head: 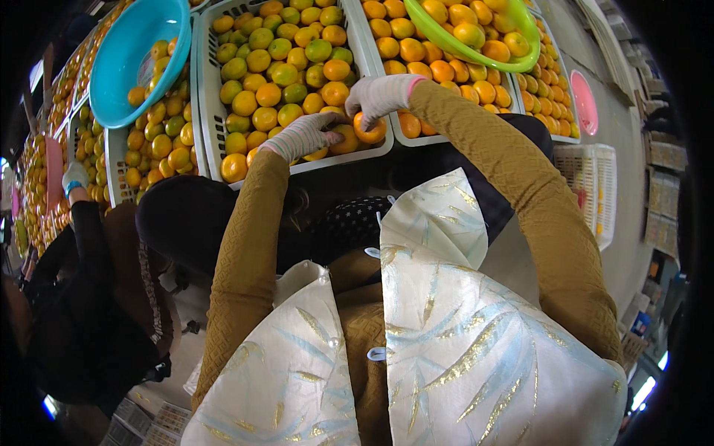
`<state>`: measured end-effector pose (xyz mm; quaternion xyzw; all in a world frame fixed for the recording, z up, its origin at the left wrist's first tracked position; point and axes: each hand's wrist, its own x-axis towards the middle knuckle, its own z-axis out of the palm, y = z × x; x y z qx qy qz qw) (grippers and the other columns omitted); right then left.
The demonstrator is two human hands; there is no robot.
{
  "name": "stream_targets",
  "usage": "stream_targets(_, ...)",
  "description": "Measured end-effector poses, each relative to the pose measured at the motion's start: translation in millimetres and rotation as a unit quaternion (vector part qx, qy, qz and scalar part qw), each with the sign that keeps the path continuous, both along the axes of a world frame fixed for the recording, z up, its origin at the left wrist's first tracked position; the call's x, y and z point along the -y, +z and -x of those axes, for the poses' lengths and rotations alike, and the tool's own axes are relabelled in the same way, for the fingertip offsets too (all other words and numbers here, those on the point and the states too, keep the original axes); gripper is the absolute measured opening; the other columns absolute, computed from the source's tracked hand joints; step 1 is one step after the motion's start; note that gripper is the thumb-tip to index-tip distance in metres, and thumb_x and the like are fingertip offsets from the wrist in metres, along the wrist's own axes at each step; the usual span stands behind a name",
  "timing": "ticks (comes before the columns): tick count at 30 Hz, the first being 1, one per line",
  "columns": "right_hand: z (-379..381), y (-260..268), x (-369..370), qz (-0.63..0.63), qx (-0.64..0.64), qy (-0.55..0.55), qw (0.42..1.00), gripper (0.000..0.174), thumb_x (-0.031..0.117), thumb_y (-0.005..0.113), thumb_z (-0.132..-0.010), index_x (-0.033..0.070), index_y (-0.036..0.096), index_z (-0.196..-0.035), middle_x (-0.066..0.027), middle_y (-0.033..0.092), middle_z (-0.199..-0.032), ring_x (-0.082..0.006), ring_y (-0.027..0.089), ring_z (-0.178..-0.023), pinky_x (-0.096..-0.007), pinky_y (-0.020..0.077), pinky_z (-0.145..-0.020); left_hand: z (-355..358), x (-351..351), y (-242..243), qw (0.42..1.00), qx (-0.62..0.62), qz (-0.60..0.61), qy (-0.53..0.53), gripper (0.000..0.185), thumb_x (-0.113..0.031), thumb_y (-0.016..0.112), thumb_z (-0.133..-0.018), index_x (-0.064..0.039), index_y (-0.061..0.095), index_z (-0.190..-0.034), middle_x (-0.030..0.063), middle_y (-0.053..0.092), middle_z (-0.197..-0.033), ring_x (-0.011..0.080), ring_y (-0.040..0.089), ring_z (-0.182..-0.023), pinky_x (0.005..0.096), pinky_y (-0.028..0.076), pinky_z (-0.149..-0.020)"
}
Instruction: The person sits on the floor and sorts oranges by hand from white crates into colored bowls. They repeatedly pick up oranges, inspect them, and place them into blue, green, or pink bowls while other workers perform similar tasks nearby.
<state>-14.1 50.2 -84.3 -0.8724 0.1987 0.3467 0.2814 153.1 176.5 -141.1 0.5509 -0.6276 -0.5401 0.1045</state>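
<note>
Both my hands wear pale striped knit gloves and are at the near right corner of a white plastic crate (210, 134) full of green-to-orange mandarins (268, 95). The fingers of my right hand (382, 95) are closed on an orange mandarin (370, 131) at the crate's right rim. Just left of it, my left hand (307, 134) has its thumb and fingers spread at another mandarin (346, 140), touching it. Whether the left fingers grip that fruit cannot be made out.
A lime-green basin (527, 58) of mandarins rests on the right-hand crate (510, 92). On the left, a blue basin (114, 72) holds several. Beside me a person in dark clothing (89, 312) reaches a gloved hand (75, 175) toward further crates. White baskets (599, 189) stand at right.
</note>
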Motion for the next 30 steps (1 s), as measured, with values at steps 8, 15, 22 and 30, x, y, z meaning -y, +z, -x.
stream_targets(8, -15, 8, -6, 0.0, -0.089, 0.13, 0.987, 0.06, 0.029, 0.081, -0.075, 0.012, 0.06, -0.129, -0.01, 0.068, -0.115, -0.0287, 0.064, -0.106, -0.0394, 0.0516, -0.088, -5, -1, -4, 0.998, -0.021, -0.054, 0.015, 0.051, -0.022, 0.066, -0.089, -0.004, 0.053, -0.135, 0.014, 0.062, -0.124, 0.0236, 0.056, -0.117, 0.0335, 0.041, -0.103)
stream_targets(15, -25, -14, -6, 0.009, -0.081, 0.104, 0.991, 0.064, 0.035, 0.084, -0.07, 0.012, 0.063, -0.125, -0.0092, 0.069, -0.11, -0.0275, 0.065, -0.1, -0.0393, 0.0515, -0.085, -10, -1, -1, 1.0, 0.002, -0.017, -0.001, 0.054, -0.021, 0.066, -0.088, -0.005, 0.051, -0.138, 0.0146, 0.062, -0.125, 0.0231, 0.057, -0.115, 0.0339, 0.041, -0.102)
stream_targets(22, -43, -29, 9, -0.01, -0.152, 0.148, 0.977, 0.047, 0.045, 0.08, -0.076, 0.008, 0.068, -0.101, -0.0059, 0.068, -0.092, -0.0241, 0.065, -0.087, -0.0388, 0.0503, -0.077, 0, -3, 9, 0.997, 0.075, -0.011, -0.011, 0.05, -0.021, 0.064, -0.091, -0.009, 0.051, -0.138, 0.0158, 0.061, -0.126, 0.027, 0.057, -0.117, 0.0355, 0.043, -0.102)
stream_targets(30, -33, -45, 21, -0.096, -0.068, 0.153, 0.981, 0.032, 0.034, 0.071, -0.078, 0.004, 0.067, -0.089, -0.0101, 0.067, -0.081, -0.0239, 0.062, -0.076, -0.0388, 0.0484, -0.071, -6, 1, -13, 0.996, 0.064, 0.05, -0.044, 0.049, -0.026, 0.065, -0.086, -0.005, 0.057, -0.13, 0.0195, 0.06, -0.124, 0.0335, 0.055, -0.116, 0.0371, 0.043, -0.101)
